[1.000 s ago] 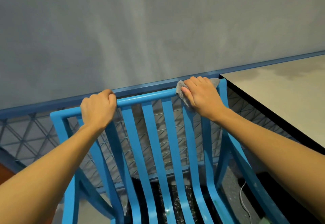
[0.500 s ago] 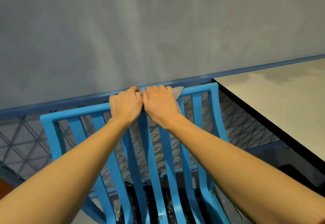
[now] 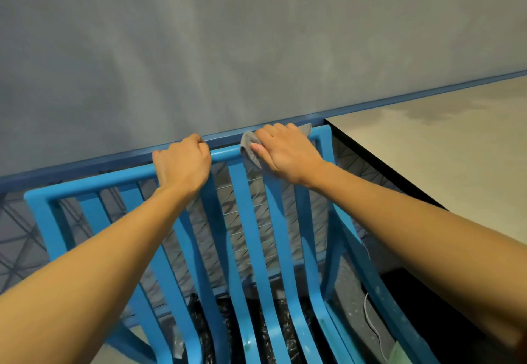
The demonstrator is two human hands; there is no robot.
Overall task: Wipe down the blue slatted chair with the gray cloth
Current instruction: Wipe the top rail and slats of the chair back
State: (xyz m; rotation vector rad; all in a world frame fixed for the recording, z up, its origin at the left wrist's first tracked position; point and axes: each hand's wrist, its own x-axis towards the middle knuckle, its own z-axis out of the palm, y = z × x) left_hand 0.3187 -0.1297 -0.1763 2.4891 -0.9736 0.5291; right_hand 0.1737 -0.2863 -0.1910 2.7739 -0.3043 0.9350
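The blue slatted chair stands in front of me with its backrest facing a grey wall. My left hand grips the top rail near its middle, fingers curled over the far side. My right hand grips the gray cloth wrapped over the top rail close to the right corner. A fold of the cloth hangs left of my thumb, and another bit shows behind my fingers. Most of the cloth is hidden under my palm.
A pale table with a black edge stands right beside the chair. A blue rail runs along the grey wall above wire mesh. A white cable and black plastic lie on the floor below.
My right hand slid the cloth left along the top rail until it met my left hand, then back right toward the corner. My left hand shifted right along the rail.
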